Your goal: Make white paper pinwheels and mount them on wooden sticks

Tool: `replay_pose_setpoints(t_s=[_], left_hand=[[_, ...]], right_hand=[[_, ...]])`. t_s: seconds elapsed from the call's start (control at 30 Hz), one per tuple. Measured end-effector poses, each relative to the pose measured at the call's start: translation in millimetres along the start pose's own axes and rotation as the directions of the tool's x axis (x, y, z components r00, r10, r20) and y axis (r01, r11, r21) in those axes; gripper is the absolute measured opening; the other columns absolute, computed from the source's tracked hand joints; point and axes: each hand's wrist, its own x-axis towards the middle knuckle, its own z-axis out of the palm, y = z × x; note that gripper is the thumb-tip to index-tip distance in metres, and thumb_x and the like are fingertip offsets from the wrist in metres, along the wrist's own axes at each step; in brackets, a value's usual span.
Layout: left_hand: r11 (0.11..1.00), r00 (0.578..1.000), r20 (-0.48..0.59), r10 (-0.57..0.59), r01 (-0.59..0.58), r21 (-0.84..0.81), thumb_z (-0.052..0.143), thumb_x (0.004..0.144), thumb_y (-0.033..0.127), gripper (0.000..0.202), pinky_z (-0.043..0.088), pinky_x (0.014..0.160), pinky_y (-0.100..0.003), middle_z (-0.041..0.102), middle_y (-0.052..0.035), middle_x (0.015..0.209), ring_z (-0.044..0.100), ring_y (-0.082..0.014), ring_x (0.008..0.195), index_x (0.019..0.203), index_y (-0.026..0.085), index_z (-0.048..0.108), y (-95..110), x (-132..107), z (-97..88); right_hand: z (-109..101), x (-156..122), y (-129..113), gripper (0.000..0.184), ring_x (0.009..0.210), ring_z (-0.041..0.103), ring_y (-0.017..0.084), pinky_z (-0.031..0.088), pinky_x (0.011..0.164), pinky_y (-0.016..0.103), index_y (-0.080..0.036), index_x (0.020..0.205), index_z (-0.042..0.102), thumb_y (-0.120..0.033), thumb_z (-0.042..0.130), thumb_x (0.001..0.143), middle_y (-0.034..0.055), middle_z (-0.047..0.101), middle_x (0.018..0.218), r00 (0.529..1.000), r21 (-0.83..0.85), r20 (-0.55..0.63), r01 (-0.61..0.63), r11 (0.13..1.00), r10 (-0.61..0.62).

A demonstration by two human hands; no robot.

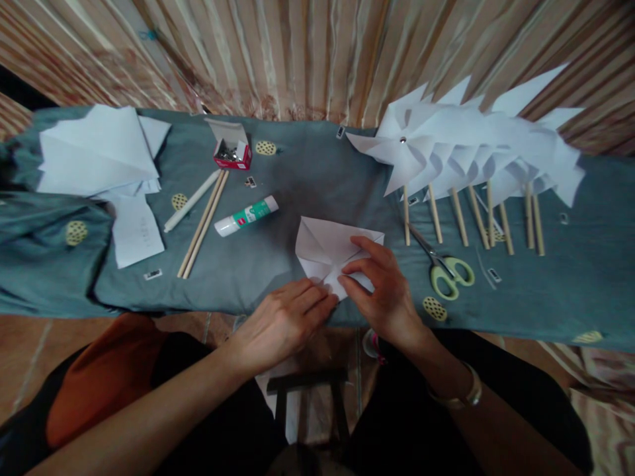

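A white sheet of paper (322, 238) with creases meeting near its middle lies at the front of the cloth-covered table. My left hand (288, 317) presses its closed fingers on the near edge of the sheet. From the right, my right hand (381, 291) grips the paper with bent fingers, thumb and forefinger close together at a fold near the centre. Part of the sheet is hidden under both hands. Left of it lies a glue stick (247, 216) with a green label. Scissors (446, 271) with light green handles rest beside my right hand.
Several white paper pinwheels (411, 139) on wooden sticks overlap at the back right. A stack of white paper (99, 152) lies at the left. Nearer are wooden sticks (203, 225), a white rod (192, 200) and an open red box (232, 155) of small metal pieces.
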Motion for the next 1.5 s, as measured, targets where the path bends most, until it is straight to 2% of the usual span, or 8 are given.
replay_pose_setpoints(t_s=[0.4,0.57,0.93,1.27,1.5], left_hand=[[1.000,1.000,0.010,-0.019,0.019,-0.006,0.046,0.094,0.014,0.021,0.057,0.073,-0.032,0.068,-0.0092,0.092,0.063,-0.0188,0.088,0.108,0.012,0.061,1.6,0.4,-0.4],[0.999,0.999,0.026,-0.035,0.035,-0.002,0.043,0.095,0.016,0.022,0.057,0.073,-0.032,0.068,-0.0088,0.092,0.063,-0.0191,0.089,0.106,0.013,0.062,1.9,0.5,-0.2],[0.999,0.999,0.030,-0.029,0.030,-0.015,0.044,0.094,0.015,0.021,0.056,0.072,-0.032,0.067,-0.0097,0.093,0.062,-0.0190,0.088,0.107,0.011,0.061,1.8,-0.5,0.7],[1.000,1.000,0.021,-0.013,0.013,0.007,0.047,0.094,0.015,0.019,0.056,0.072,-0.032,0.067,-0.0095,0.091,0.061,-0.0197,0.087,0.105,0.010,0.061,2.0,-0.2,0.8],[1.000,0.999,0.035,-0.010,0.010,0.009,0.045,0.094,0.014,0.020,0.056,0.071,-0.031,0.067,-0.0092,0.092,0.061,-0.0188,0.086,0.106,0.010,0.061,1.8,-0.5,0.4]], right_hand=[[-0.7,-1.5,0.5,0.010,0.121,0.050,0.028,0.044,0.102,0.052,-0.028,0.088,0.062,-0.020,0.058,0.085,0.0033,0.051,0.130,1.000,-0.004,0.022,0.011,1.000,-0.011],[-1.5,-1.8,0.4,0.009,0.122,0.049,0.030,0.044,0.101,0.052,-0.026,0.090,0.063,-0.021,0.057,0.086,0.0056,0.051,0.132,0.999,-0.013,0.040,0.005,1.000,-0.004],[-0.3,-1.7,-1.0,0.018,0.123,0.048,0.031,0.042,0.102,0.055,-0.030,0.097,0.066,-0.021,0.056,0.086,0.0031,0.051,0.133,0.999,0.046,0.047,-0.013,0.999,0.011],[0.4,-2.9,-0.9,0.022,0.124,0.047,0.030,0.044,0.102,0.052,-0.030,0.104,0.064,-0.019,0.054,0.088,0.0049,0.050,0.134,0.998,-0.011,0.055,0.031,0.999,-0.030],[-0.8,-1.7,-1.2,0.025,0.126,0.046,0.029,0.042,0.104,0.051,-0.031,0.105,0.065,-0.018,0.053,0.088,0.0028,0.049,0.135,0.995,-0.019,0.086,0.049,0.999,-0.048]])
